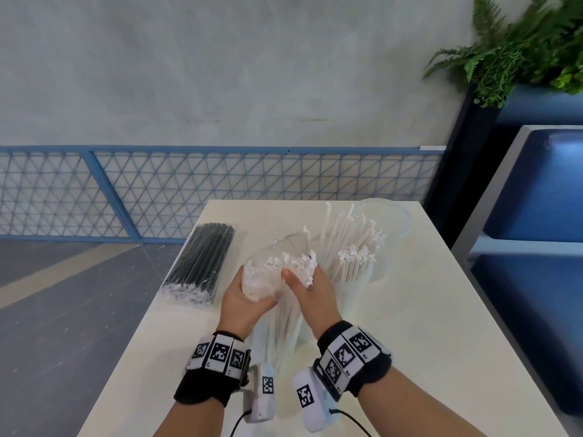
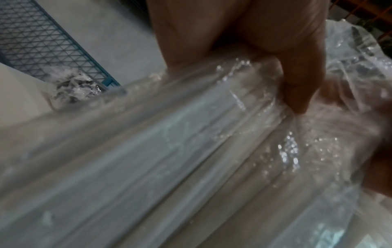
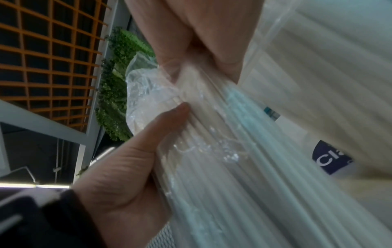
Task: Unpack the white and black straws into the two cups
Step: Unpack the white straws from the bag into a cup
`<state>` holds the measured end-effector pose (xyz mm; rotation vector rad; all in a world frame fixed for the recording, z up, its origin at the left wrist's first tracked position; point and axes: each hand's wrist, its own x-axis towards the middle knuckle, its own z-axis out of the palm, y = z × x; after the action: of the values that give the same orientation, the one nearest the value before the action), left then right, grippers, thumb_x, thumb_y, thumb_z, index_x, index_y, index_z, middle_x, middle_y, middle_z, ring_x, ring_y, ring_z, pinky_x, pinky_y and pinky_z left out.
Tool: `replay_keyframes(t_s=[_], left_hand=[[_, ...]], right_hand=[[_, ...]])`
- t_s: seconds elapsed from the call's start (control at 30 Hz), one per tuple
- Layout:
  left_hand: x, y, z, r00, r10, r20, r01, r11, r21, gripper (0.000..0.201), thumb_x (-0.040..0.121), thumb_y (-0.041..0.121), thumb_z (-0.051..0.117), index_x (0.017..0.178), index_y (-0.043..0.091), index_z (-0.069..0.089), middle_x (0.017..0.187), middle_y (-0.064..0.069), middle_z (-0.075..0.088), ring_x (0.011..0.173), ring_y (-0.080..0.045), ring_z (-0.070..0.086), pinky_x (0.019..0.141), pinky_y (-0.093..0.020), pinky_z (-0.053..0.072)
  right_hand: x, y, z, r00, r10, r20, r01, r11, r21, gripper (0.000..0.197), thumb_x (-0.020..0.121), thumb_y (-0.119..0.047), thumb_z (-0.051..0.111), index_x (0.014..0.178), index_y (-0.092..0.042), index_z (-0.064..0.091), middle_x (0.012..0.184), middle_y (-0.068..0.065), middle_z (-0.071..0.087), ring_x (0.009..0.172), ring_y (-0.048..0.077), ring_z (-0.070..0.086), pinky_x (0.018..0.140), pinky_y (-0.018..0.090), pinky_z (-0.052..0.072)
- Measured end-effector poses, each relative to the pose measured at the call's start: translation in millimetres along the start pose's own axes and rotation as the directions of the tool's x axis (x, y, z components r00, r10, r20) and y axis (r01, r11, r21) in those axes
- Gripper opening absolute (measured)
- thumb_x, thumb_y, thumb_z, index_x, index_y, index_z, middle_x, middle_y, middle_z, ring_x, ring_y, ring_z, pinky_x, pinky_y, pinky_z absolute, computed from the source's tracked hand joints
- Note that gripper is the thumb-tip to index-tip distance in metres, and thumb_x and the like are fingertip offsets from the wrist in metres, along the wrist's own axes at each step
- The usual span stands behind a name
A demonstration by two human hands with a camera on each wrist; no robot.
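Observation:
Both hands hold a clear plastic bag of white straws [image 1: 277,313] upright over the table's middle. My left hand [image 1: 257,288] wraps round the bag's upper part from the left. My right hand [image 1: 299,280] grips the frayed straw tops [image 1: 299,263] at the bag's mouth. Up close, left fingers [image 2: 297,83] press into the bag [image 2: 169,151], and right fingers [image 3: 201,42] pinch plastic and straws [image 3: 212,167]. A clear cup [image 1: 375,272] just right of my hands holds several white straws. Behind it stands a second clear cup [image 1: 394,219]. A sealed pack of black straws [image 1: 202,263] lies at the left.
The white table [image 1: 426,342] ends close on the left and right. Past its far edge runs a blue mesh fence [image 1: 157,190]. A blue bench [image 1: 536,200] and a green plant [image 1: 520,52] stand to the right. The filled cup carries a blue label [image 3: 331,157].

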<state>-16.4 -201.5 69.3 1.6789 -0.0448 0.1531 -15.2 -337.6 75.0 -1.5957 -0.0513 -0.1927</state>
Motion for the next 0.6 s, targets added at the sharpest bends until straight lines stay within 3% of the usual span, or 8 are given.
replay_keyframes(t_s=[0.1, 0.23, 0.3, 0.4, 0.47, 0.5, 0.6], left_hand=[[-0.6, 1.1, -0.8, 1.0, -0.013, -0.003, 0.013, 1.0, 0.0, 0.057, 0.065, 0.006, 0.082, 0.096, 0.042, 0.051, 0.098, 0.018, 0.06, 0.093, 0.006, 0.055, 0.066, -0.002, 0.045], [0.2, -2.2, -2.2, 0.999, -0.04, -0.024, 0.039, 0.999, -0.02, 0.058, 0.063, 0.01, 0.084, 0.104, 0.037, 0.052, 0.102, 0.012, 0.062, 0.099, -0.003, 0.058, 0.076, -0.016, 0.045], [-0.4, -1.0, -0.6, 0.999, -0.038, -0.019, 0.037, 0.999, -0.029, 0.059, 0.061, 0.012, 0.086, 0.103, 0.037, 0.052, 0.101, 0.013, 0.062, 0.098, -0.001, 0.057, 0.076, -0.016, 0.045], [-1.3, 0.4, -0.2, 1.0, -0.029, -0.013, 0.028, 0.999, -0.024, 0.058, 0.056, 0.018, 0.087, 0.097, 0.041, 0.052, 0.1, 0.015, 0.062, 0.097, 0.001, 0.057, 0.073, -0.013, 0.044], [-1.6, -0.7, -1.8, 0.999, -0.031, -0.008, 0.031, 0.999, -0.015, 0.061, 0.048, 0.031, 0.086, 0.098, 0.041, 0.053, 0.101, 0.016, 0.063, 0.098, 0.002, 0.058, 0.071, -0.011, 0.045], [-1.8, -0.4, -2.1, 0.999, -0.034, -0.001, 0.034, 0.999, -0.01, 0.061, 0.048, 0.031, 0.086, 0.098, 0.041, 0.053, 0.102, 0.017, 0.062, 0.098, 0.003, 0.057, 0.071, -0.01, 0.046], [-2.2, 0.5, -1.7, 1.0, -0.025, 0.012, 0.025, 1.0, 0.001, 0.059, 0.062, 0.009, 0.084, 0.096, 0.042, 0.049, 0.099, 0.02, 0.058, 0.094, 0.01, 0.052, 0.067, -0.004, 0.044]], right_hand=[[0.5, -2.7, 0.4, 1.0, -0.009, 0.023, 0.009, 1.0, 0.003, 0.041, 0.087, -0.026, 0.062, 0.125, -0.015, 0.053, 0.115, -0.007, 0.065, 0.11, 0.004, 0.058, 0.095, 0.024, 0.047], [1.8, -4.3, -2.5, 0.996, -0.038, 0.08, 0.044, 0.996, -0.08, 0.035, 0.084, -0.017, 0.066, 0.117, -0.016, 0.054, 0.101, -0.019, 0.062, 0.094, -0.016, 0.056, 0.084, 0.005, 0.043], [1.9, -4.3, -2.9, 0.997, -0.025, 0.078, 0.033, 0.995, -0.097, 0.03, 0.083, -0.016, 0.068, 0.109, -0.022, 0.057, 0.096, -0.02, 0.062, 0.088, -0.018, 0.057, 0.079, 0.003, 0.044], [0.8, -5.4, -2.0, 0.999, 0.002, 0.043, 0.001, 0.998, -0.055, 0.025, 0.083, -0.017, 0.068, 0.105, -0.024, 0.059, 0.094, -0.019, 0.064, 0.091, -0.009, 0.06, 0.081, 0.008, 0.045], [-0.4, -7.8, -1.3, 1.0, 0.025, 0.018, -0.025, 1.0, -0.002, 0.023, 0.084, -0.018, 0.067, 0.105, -0.022, 0.06, 0.096, -0.015, 0.066, 0.096, -0.001, 0.061, 0.088, 0.019, 0.048], [-0.6, -9.7, -1.3, 0.999, 0.034, 0.004, -0.034, 0.999, 0.024, 0.022, 0.084, -0.019, 0.067, 0.106, -0.02, 0.061, 0.098, -0.012, 0.067, 0.098, 0.004, 0.062, 0.091, 0.024, 0.049], [3.1, -16.0, -1.1, 0.999, 0.031, -0.044, -0.028, 0.997, 0.069, 0.03, 0.085, -0.021, 0.065, 0.113, -0.011, 0.06, 0.106, 0.0, 0.069, 0.104, 0.013, 0.063, 0.096, 0.033, 0.049]])
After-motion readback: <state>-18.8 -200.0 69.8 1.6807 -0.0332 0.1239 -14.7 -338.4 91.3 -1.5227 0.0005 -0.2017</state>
